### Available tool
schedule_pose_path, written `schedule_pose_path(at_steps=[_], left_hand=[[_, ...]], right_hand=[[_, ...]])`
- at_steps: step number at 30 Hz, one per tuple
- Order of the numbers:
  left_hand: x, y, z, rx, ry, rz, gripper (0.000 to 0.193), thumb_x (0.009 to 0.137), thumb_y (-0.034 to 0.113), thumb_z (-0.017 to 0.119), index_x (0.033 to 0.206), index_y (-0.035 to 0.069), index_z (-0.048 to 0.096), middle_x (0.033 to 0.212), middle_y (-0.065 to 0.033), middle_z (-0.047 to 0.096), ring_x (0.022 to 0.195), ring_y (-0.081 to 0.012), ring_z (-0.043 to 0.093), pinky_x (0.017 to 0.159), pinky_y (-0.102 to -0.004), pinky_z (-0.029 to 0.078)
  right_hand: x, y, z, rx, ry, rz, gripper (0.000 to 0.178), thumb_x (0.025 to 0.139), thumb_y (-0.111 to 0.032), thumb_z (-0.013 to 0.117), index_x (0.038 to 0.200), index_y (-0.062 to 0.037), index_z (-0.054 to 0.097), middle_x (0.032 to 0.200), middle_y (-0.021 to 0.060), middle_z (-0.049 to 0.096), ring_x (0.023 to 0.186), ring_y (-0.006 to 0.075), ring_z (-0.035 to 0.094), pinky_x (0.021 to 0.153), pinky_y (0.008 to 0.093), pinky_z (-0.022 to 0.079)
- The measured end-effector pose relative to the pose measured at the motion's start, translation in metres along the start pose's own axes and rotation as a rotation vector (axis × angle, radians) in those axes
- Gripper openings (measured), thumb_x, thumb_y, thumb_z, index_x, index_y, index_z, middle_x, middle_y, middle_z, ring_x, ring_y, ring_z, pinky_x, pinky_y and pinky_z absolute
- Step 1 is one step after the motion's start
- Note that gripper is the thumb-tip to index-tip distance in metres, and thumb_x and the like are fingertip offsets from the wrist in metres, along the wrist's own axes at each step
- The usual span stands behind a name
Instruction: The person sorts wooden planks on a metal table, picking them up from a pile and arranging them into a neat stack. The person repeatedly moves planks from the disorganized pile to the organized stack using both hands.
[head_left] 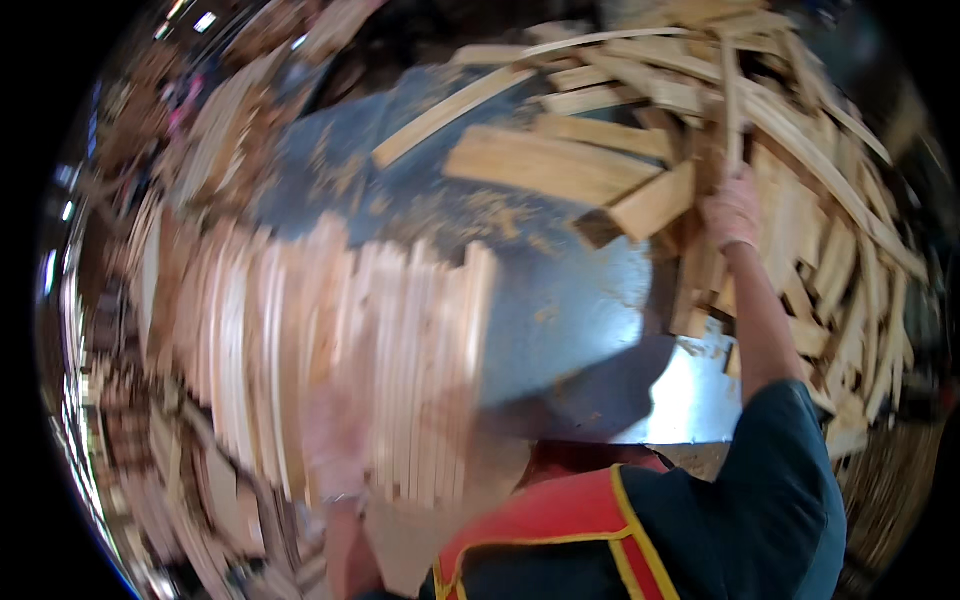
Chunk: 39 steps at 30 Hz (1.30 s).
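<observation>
My right hand, in a pale glove, reaches to the far right and is closed round the lower end of a narrow wooden strip. The strip points away from me over a heap of loose wood pieces. My left hand is at the near left, over a row of wooden slats set side by side. Motion smears its fingers, so whether it touches or grips a slat does not show.
A metal tabletop strewn with sawdust lies between the row and the heap. A wide board and a short block rest by the heap. Stacked wood stands at the far left, with more lumber below at the near left.
</observation>
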<state>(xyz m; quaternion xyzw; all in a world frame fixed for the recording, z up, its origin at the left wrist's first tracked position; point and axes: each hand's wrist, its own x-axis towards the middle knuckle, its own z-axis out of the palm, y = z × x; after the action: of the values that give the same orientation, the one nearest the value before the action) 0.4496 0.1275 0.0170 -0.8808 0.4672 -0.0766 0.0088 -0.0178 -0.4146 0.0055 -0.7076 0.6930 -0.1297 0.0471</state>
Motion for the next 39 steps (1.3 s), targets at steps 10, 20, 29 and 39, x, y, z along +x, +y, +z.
schedule_pose_path(at_steps=[10,20,29,39], left_hand=[[-0.151,0.038,0.065,-0.281,-0.072,-0.591,0.073,0.089,0.037,0.079,0.155,0.018,0.054,0.162,-0.0166,0.044,0.147,-0.0377,0.044,0.117,-0.0424,0.041],[-0.149,-0.071,0.104,-1.717,0.275,-1.581,0.073,0.097,0.053,0.072,0.155,0.017,0.049,0.157,-0.0085,0.051,0.141,-0.0338,0.049,0.117,-0.0517,0.04],[-0.177,-0.017,0.062,-1.756,-0.509,-1.172,0.048,0.101,0.029,0.073,0.141,0.006,0.063,0.111,-0.0017,0.069,0.104,-0.0166,0.065,0.094,-0.032,0.054],[-0.139,0.046,0.196,-1.619,-0.363,-0.149,0.044,0.103,0.052,0.064,0.117,0.01,0.066,0.111,-0.0087,0.067,0.108,-0.022,0.063,0.107,-0.0448,0.048]], right_hand=[[-0.254,-0.04,0.063,0.934,-0.311,-0.219,0.074,0.097,-0.004,0.062,0.165,-0.0054,0.034,0.154,0.0206,0.054,0.142,0.0275,0.052,0.116,0.0379,0.045],[-0.418,-0.194,0.08,1.331,-1.029,0.062,0.099,0.09,-0.025,0.083,0.166,-0.0029,0.024,0.147,0.0235,0.053,0.132,0.026,0.056,0.105,0.0369,0.051],[-0.377,-0.162,0.109,1.408,-0.914,0.288,0.086,0.097,-0.027,0.078,0.162,-0.0004,0.029,0.148,0.0158,0.053,0.13,0.0231,0.055,0.108,0.0309,0.046],[-0.316,-0.131,0.106,0.279,-0.904,-0.169,0.103,0.086,-0.063,0.075,0.152,0.0095,0.046,0.111,0.0276,0.073,0.107,0.0376,0.072,0.096,0.0407,0.057]])
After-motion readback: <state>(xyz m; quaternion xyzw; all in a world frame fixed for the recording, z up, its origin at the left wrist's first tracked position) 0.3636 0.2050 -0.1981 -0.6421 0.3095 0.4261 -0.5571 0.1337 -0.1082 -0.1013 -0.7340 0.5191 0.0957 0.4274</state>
